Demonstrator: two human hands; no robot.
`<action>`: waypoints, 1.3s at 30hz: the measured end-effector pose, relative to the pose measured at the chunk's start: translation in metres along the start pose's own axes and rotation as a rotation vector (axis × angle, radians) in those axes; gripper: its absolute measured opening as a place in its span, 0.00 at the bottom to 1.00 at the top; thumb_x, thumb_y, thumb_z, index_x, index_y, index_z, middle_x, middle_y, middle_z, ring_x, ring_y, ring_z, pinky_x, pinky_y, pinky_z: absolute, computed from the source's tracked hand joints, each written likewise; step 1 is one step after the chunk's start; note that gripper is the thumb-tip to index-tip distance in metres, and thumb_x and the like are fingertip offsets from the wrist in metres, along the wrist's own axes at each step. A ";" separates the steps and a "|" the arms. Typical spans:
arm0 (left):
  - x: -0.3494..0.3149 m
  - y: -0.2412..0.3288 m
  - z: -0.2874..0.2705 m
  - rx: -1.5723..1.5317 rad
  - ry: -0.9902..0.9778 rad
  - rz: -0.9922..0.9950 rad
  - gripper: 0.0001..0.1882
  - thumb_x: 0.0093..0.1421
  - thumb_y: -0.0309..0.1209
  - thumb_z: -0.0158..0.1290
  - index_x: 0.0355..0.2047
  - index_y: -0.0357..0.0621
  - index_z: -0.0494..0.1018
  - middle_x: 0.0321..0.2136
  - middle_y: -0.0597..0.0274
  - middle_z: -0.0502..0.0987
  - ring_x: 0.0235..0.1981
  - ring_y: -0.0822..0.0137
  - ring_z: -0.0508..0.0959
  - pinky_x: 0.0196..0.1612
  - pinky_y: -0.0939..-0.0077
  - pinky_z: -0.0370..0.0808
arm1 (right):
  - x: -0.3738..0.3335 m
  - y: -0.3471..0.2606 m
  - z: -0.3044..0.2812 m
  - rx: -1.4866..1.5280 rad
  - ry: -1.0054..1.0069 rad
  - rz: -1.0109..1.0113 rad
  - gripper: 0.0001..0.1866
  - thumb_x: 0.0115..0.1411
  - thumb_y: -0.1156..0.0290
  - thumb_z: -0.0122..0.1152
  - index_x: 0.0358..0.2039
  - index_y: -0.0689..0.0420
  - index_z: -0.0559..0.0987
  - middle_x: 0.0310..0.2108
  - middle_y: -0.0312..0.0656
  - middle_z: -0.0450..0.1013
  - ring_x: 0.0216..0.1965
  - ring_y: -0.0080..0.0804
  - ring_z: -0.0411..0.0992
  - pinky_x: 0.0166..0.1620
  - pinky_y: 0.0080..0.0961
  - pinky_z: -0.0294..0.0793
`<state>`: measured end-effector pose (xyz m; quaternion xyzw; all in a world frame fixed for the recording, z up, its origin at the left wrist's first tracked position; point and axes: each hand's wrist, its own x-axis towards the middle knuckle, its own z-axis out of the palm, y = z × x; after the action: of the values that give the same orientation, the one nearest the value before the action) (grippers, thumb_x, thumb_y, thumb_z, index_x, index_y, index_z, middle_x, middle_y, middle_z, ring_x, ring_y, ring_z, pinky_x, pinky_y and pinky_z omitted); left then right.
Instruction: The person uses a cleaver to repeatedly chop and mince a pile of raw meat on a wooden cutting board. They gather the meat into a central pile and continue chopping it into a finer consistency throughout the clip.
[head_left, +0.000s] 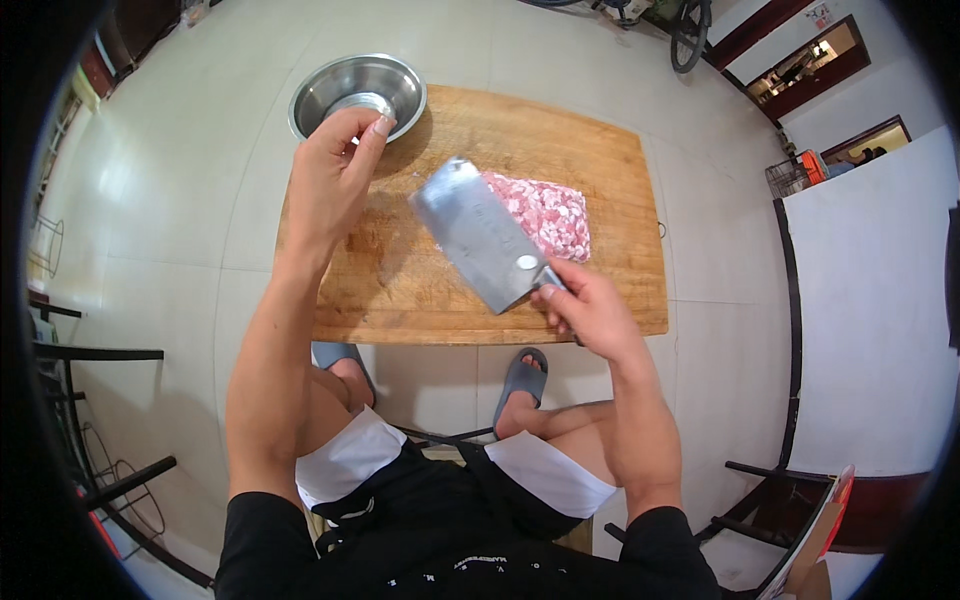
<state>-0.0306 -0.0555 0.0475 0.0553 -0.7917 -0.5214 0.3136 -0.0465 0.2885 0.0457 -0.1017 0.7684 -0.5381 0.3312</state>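
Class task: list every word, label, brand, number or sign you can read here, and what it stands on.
Black shirt: a curved row of small white letters across the front, not copied out here.
Cleaver: faint marks on the blade, too blurred to read.
Wall sticker: too small to read.
No other text is clear enough to read.

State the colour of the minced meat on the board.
Minced meat: pink, mottled with white; shows best in the head view.

Cleaver (475, 235) hides part of meat (560, 215); bicycle (628, 10) cut off.
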 end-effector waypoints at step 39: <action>-0.043 0.006 0.072 0.361 -0.588 0.424 0.16 0.62 0.28 0.64 0.50 0.42 0.82 0.58 0.51 0.80 0.58 0.48 0.79 0.62 0.55 0.77 | -0.041 0.002 -0.033 0.394 0.464 -0.105 0.19 0.78 0.66 0.56 0.64 0.60 0.77 0.27 0.32 0.70 0.17 0.15 0.65 0.19 0.19 0.66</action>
<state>-0.0342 0.0217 0.0148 -0.2064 -0.9204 -0.2914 0.1594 -0.0350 0.3354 0.0668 0.0503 0.6981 -0.7020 0.1320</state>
